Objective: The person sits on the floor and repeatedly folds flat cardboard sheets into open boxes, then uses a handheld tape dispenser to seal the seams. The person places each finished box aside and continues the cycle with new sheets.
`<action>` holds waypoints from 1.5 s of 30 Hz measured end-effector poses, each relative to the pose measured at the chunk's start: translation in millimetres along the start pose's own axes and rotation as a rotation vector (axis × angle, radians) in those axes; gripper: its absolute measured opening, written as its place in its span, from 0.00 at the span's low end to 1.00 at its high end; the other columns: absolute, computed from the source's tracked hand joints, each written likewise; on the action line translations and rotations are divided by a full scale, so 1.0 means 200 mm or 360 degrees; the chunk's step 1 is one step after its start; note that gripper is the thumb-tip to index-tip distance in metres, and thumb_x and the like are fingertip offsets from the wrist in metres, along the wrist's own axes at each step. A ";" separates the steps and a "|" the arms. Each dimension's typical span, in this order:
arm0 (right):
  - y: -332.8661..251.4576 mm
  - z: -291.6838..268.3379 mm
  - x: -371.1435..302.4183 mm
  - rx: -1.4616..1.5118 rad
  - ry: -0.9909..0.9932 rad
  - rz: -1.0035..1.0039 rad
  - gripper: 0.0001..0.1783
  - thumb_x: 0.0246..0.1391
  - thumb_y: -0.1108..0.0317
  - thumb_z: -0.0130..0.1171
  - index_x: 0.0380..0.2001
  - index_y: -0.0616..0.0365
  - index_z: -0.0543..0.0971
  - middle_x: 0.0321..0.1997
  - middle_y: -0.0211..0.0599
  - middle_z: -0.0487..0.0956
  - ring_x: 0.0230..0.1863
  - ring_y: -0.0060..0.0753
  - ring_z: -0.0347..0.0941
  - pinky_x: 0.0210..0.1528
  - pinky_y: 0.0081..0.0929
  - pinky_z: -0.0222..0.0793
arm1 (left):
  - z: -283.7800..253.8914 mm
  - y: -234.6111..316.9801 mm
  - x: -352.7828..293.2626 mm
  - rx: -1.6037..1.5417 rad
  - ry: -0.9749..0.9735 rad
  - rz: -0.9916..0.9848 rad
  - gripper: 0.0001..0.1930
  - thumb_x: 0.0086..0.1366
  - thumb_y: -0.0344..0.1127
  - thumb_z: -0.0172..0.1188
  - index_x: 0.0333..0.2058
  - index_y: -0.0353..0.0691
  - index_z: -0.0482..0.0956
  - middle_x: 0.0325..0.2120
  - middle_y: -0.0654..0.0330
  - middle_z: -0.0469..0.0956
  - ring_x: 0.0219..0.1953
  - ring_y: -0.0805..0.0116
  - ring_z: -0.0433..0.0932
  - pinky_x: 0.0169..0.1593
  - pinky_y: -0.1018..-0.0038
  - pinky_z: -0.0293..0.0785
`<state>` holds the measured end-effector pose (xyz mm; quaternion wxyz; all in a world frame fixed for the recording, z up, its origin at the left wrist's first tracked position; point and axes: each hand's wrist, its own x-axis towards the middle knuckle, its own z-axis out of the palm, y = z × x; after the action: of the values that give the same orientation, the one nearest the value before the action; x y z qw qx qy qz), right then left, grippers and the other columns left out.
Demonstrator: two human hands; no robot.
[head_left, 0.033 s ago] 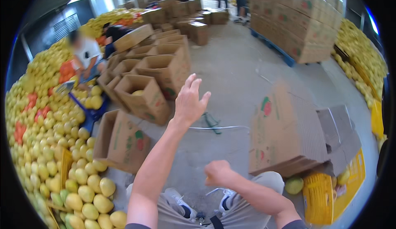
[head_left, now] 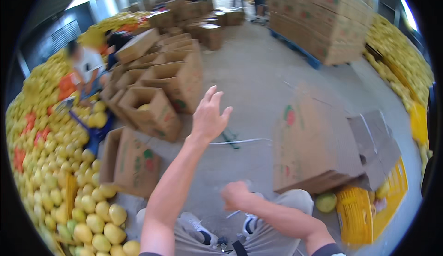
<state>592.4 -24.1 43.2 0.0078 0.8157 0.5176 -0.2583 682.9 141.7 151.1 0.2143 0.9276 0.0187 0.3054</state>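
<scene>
Left hand [head_left: 210,115] spread, empty, midair

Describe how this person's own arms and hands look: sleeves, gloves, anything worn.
Both forearms are bare, with no gloves on the left hand or the right hand. No watch or rings show. A dark sleeve edge shows at the right upper arm; the left arm shows no sleeve in view.

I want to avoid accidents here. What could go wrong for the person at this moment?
The left hand is stretched out open over the floor and holds nothing, so balance may be weak. A thin white strap lies on the concrete just beyond it and could catch a shoe. Loose yellow-green fruits sit close beside the feet and might roll underfoot.
</scene>
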 end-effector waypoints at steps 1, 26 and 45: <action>-0.02 0.04 0.01 -0.0071 -0.0075 -0.0024 0.15 0.42 0.58 0.67 0.35 0.49 0.89 0.39 0.41 0.88 0.42 0.42 0.86 0.40 0.40 0.82 | 0.13 0.06 0.00 -0.0041 -0.0096 0.0052 0.27 0.64 0.39 0.68 0.58 0.31 0.74 0.67 0.46 0.68 0.66 0.46 0.70 0.66 0.59 0.70; -0.04 0.17 0.04 -0.0045 -0.0363 -0.0255 0.20 0.45 0.56 0.68 0.43 0.49 0.88 0.49 0.39 0.87 0.53 0.40 0.84 0.50 0.43 0.80 | 0.82 0.51 -0.03 -0.0002 -0.0274 0.1472 0.25 0.56 0.29 0.62 0.55 0.40 0.75 0.50 0.55 0.75 0.59 0.53 0.72 0.71 0.57 0.61; 0.19 -0.31 -0.05 0.0795 0.0152 0.0015 0.56 0.63 0.19 0.27 0.28 0.63 0.86 0.34 0.55 0.85 0.45 0.57 0.82 0.51 0.50 0.76 | -0.13 -0.10 -0.20 0.0381 -0.0933 -0.0187 0.20 0.63 0.49 0.66 0.31 0.35 0.76 0.31 0.43 0.82 0.37 0.40 0.82 0.41 0.50 0.76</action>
<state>645.9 -33.0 91.1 -0.2174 0.8059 0.4337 -0.3393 637.2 163.2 138.5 0.1172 0.9920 0.0454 0.0078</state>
